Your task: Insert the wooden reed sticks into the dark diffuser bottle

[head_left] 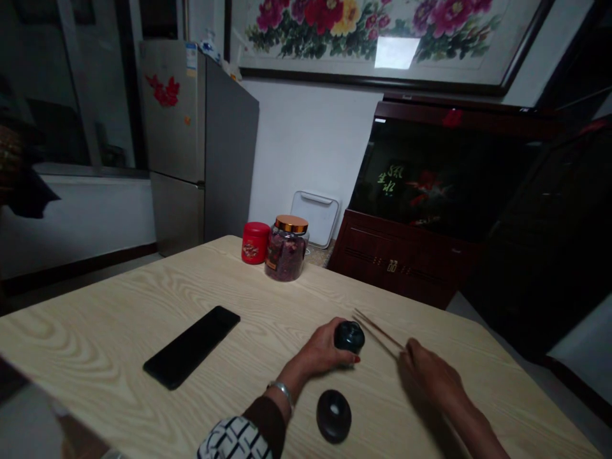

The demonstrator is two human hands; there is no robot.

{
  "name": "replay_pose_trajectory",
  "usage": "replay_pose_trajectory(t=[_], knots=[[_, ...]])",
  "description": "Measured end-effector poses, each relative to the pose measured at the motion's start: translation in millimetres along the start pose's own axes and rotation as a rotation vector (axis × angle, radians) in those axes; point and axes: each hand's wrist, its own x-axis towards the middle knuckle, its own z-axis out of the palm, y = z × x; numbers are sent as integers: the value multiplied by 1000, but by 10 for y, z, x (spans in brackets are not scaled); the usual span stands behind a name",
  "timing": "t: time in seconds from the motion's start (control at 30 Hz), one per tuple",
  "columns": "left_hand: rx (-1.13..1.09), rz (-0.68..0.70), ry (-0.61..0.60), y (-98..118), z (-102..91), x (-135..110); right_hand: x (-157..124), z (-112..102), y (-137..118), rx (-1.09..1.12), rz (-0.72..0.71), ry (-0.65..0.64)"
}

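My left hand [325, 349] is wrapped round a small dark round jar [349, 336] on the wooden table. The fingers grip it from the left side. A pair of thin chopsticks [380, 330] is held in my right hand [428, 370], to the right of the jar. Their tips point up and left, just behind the jar, and sit apart from it. Nearer to me lies a dark round piece [333, 424] with a light spot in its middle; it looks like a lid, but I cannot be sure.
A long black flat object [191, 347] lies on the left of the table [119, 299]. At the far edge stand a red canister [255, 243] and a glass jar with a gold lid [285, 250]. Beyond are a fridge [174, 127] and a dark aquarium cabinet [396, 255].
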Motion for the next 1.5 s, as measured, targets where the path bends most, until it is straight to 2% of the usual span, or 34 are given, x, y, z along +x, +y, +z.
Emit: replay_pose_trajectory(t=[0.07,0.13,0.2,0.27,0.37,0.47,0.57,0.63,0.7,0.8,0.83,0.93,1.0,1.1,1.2,1.3,1.5], knots=[[6,-2,4,-9,1,-2,-197,241,181,-139,-31,-21],[5,-7,11,-14,1,-7,-332,359,270,-210,-45,2],[-6,-6,8,-12,-2,-15,-408,339,277,-246,-76,33],[-23,2,-3,-6,-9,-21,-471,230,186,-217,-118,52],[-47,5,-10,-11,-19,-15,-629,52,-160,34,-184,8],[-71,2,-26,-27,-19,8,-832,-10,-667,347,-303,-195],[-109,-5,-55,-23,-18,20,-953,39,-1098,402,-422,-319],[-123,-6,-67,-9,-23,15,-969,72,-1252,363,-471,-363],[-121,1,-72,1,-32,6,-937,54,-1291,388,-511,-380],[-112,30,-80,-10,-44,0,-775,-105,-1224,646,-464,-332],[-110,32,-84,-19,-47,1,-686,-180,-1196,764,-414,-288],[-86,9,-72,-44,-58,4,-357,-355,-1163,1068,-265,-28],[-62,-5,-61,-49,-66,3,-149,-355,-1187,1192,-207,100],[-45,-7,-66,-41,-75,-1,38,-165,-1226,1303,-185,168],[-46,-14,-70,-35,-77,-2,67,92,-1202,1321,-180,151],[-61,-18,-77,-33,-79,2,25,236,-1135,1263,-193,114],[-113,1,-90,16,-84,-4,2,171,-1082,1027,-301,64]])
